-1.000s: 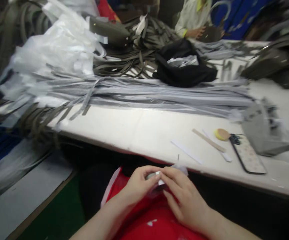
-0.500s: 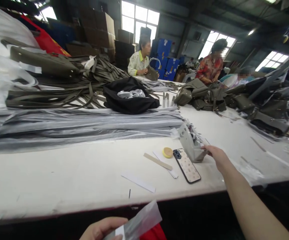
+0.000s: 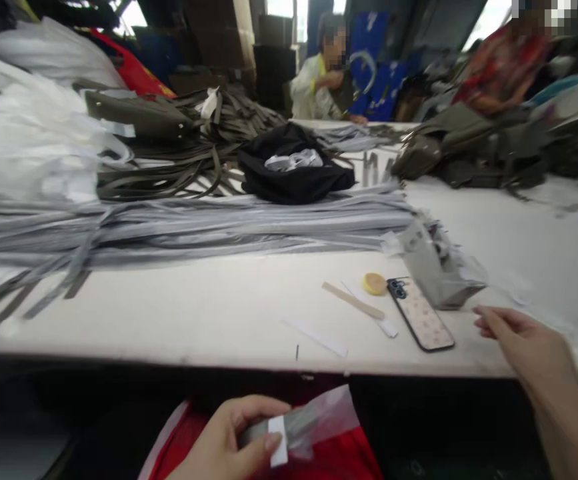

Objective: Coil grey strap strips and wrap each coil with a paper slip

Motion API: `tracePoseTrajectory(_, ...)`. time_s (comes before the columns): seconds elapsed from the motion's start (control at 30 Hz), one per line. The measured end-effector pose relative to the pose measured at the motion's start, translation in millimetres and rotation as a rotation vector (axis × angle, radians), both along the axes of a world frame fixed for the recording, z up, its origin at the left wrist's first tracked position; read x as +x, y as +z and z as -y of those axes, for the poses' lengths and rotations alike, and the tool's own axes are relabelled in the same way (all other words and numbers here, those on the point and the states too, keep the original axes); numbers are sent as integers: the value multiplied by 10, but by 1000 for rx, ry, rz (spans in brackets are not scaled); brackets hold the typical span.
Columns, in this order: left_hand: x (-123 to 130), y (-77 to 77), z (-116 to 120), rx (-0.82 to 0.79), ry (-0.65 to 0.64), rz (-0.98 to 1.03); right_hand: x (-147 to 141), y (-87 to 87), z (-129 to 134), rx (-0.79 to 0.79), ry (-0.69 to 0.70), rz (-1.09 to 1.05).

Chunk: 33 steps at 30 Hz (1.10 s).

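Note:
My left hand [image 3: 233,437] is closed around a grey bundle in a clear plastic sleeve [image 3: 303,423], its thumb pressing on a white paper band [image 3: 278,441]. Over the table's right part, my right hand [image 3: 531,340] has its fingers pinched together; whatever they hold, if anything, is too small to make out. Just left of its fingertips stands a grey tape dispenser [image 3: 426,267], apart from them. A phone in a patterned case [image 3: 425,319] lies beside the dispenser, with a round yellow-edged disc [image 3: 374,284] to its left.
A beige strip [image 3: 353,300] and white paper strips [image 3: 319,339] lie on the white table [image 3: 193,320]. Long grey wrapped straps [image 3: 249,230] stretch behind them. Farther back are a black cloth bag [image 3: 293,180], olive bags [image 3: 469,147] and two people.
My right hand has come away from the tape dispenser, towards the table's front edge. The left hand still grips the sleeved bundle. The view has tilted down and swung left.

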<state>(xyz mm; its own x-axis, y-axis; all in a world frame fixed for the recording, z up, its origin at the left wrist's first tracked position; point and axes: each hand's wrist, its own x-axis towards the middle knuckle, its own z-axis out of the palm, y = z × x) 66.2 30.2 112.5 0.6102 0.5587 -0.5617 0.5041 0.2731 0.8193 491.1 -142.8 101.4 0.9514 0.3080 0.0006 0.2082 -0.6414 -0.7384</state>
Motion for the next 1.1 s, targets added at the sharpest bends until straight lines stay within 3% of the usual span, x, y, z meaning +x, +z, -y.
tracePoseTrajectory(0.1, -108, 143, 67, 120, -38, -29, -761, 151, -172, 156, 174, 52)
tracePoseTrajectory(0.2, -251, 88, 123, 228, 64, -55, -1576, 243, -411, 199, 473, -173)
tracePoseTrajectory(0.3, -401, -64, 190, 312, 242, -76, -2273, 151, -670, 203, 899, -545)
tracePoseTrajectory(0.37, -468, -165, 233, 347, 367, -61, -2629, 1, -843, 182, 1099, -767)
tracePoseTrajectory(0.5, -533, -319, 285, 388, 542, -33, -3066, -294, -1085, 196, 1085, -1047)
tracePoseTrajectory(0.63, -581, -444, 302, 407, 615, -3, -3231, -397, -1152, 120, 1055, -1156)
tracePoseTrajectory(0.8, -637, -544, 298, 388, 625, 49, -3291, -435, -1173, 44, 1018, -1180)
tracePoseTrajectory(1.1, -655, -545, 255, 382, 605, 69, -3358, -605, -1199, 13, 952, -1171)
